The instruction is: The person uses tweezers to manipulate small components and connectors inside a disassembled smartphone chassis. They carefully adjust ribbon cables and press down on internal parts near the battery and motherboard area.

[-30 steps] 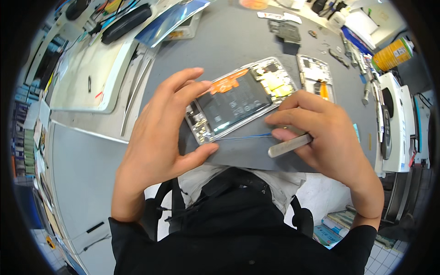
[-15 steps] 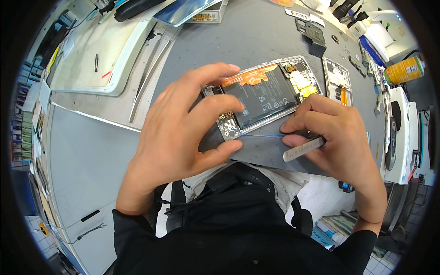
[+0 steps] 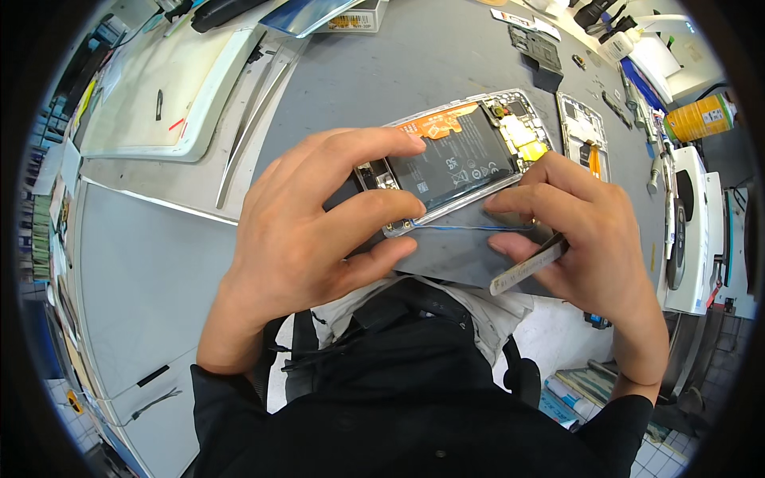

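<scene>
An opened smartphone (image 3: 522,107) lies tilted on the grey mat, showing its black battery (image 3: 454,159), an orange flex cable (image 3: 434,125) and a yellow-covered board area. My left hand (image 3: 299,215) spreads over its left end. The index fingertip touches the lower left corner, another finger reaches over the battery's top, and the thumb is apart. From that corner a thin blue cable (image 3: 470,228) runs right along the phone's near edge. My right hand (image 3: 590,223) keeps metal tweezers (image 3: 526,267) tucked in the palm. Its thumb and index finger are parted around the cable's right end.
A second phone frame (image 3: 582,127) lies right of the phone, with a black plastic part (image 3: 538,52) behind it. Small tools and a yellow can (image 3: 700,118) line the right edge. A white-rimmed pad (image 3: 159,103) and long metal tweezers (image 3: 251,131) lie at left.
My left index finger has come down onto the phone's lower left corner. My right thumb and index finger have moved apart, away from the blue cable. The view has shifted slightly.
</scene>
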A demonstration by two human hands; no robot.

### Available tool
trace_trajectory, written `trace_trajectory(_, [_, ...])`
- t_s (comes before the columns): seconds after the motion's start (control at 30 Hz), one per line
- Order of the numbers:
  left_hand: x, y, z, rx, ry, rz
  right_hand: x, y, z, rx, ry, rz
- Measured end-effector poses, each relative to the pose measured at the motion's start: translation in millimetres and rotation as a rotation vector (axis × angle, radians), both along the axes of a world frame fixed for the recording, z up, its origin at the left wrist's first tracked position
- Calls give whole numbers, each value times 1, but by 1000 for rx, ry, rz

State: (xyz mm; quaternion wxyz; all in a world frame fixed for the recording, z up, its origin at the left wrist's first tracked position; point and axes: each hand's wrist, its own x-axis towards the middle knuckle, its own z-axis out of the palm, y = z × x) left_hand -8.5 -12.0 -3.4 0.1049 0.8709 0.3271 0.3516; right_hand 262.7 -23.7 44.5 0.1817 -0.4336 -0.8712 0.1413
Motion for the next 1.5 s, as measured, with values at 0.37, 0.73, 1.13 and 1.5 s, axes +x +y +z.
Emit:
trace_trajectory(0.37, [3, 4, -4, 72, -28, -6, 27, 6, 14, 70, -47, -31])
trace_trajectory(0.73, [0, 3, -5, 51, -17, -25, 38, 3, 6, 54, -84, 3])
trace_trajectory(1.13, [0, 1, -3, 36, -7, -15, 24, 0, 3, 199, -205, 61])
trace_trajectory(1.5, [1, 2, -5, 28, -17, -12, 24, 2, 1, 148, -32, -32])
